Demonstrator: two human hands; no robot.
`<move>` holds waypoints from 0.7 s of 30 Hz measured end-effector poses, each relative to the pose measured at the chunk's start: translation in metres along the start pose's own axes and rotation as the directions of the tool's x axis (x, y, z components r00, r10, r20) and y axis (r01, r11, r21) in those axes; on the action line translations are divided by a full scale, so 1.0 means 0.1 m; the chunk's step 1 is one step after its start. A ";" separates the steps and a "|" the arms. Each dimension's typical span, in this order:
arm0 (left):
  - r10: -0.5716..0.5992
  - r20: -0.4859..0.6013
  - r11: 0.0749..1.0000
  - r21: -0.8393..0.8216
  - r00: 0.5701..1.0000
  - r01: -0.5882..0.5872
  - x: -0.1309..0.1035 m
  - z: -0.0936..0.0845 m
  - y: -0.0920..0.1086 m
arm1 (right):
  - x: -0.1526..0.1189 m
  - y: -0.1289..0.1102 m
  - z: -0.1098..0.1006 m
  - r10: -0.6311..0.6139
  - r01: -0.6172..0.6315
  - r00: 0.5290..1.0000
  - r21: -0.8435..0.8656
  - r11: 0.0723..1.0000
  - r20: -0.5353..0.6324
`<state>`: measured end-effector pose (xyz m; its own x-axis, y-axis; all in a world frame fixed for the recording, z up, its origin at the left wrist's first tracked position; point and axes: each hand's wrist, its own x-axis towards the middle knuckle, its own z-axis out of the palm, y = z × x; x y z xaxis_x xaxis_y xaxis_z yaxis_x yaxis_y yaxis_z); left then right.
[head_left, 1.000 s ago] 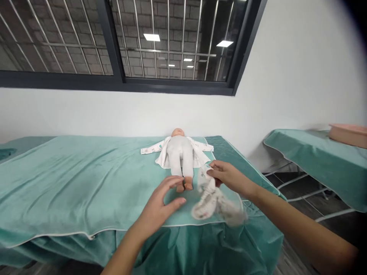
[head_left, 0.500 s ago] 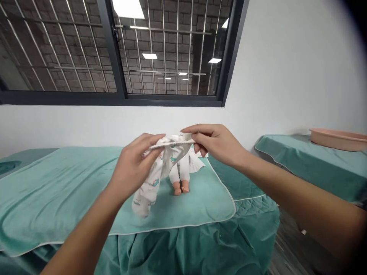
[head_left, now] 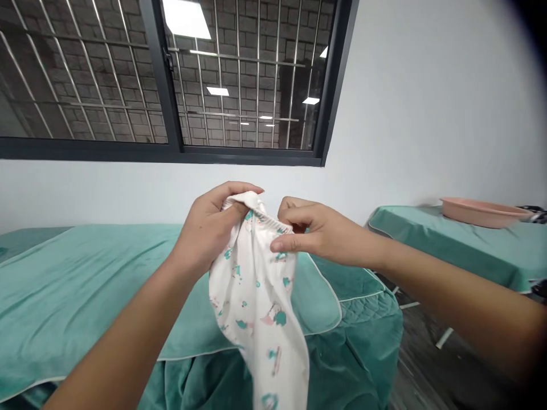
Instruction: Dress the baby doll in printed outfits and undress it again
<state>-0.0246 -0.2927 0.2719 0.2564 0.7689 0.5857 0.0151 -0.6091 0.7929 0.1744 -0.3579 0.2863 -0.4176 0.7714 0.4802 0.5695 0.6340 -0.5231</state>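
A pair of white baby pants [head_left: 256, 285] with a teal and pink print hangs in front of me, its gathered elastic waistband at the top and the cloth trailing below the frame. My left hand [head_left: 213, 225] grips the waistband's left side, thumb in front and fingers behind. At the right end of the band, my right hand [head_left: 303, 228] pinches the edge between thumb and curled fingers. Behind the pants lies a light green cloth [head_left: 318, 302] on a bed; the doll seen there earlier is hidden by the pants and hands.
Darker green bedding [head_left: 359, 347] drapes over the bed's near side. On the right, a pink basin [head_left: 482, 212] stands on another green-covered table [head_left: 453, 245]. A barred window [head_left: 243, 85] and a white wall [head_left: 410, 114] rise behind the bed.
The baby pants have swung from bunched and sideways to hanging down lengthwise toward me. Both hands have turned with the waistband, and the doll's legs are now covered from view.
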 end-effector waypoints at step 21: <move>-0.353 0.387 0.648 -0.556 0.852 0.521 0.27 0.46 -1.67 | 0.20 1.81 0.81 0.309 -0.364 0.929 0.662 0.656 0.204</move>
<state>0.0247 -0.1792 0.1475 0.5871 0.7946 0.1546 -0.3937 0.1133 0.9122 0.2118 -0.2230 0.1447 -0.3559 0.9239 0.1407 0.0568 0.1717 -0.9835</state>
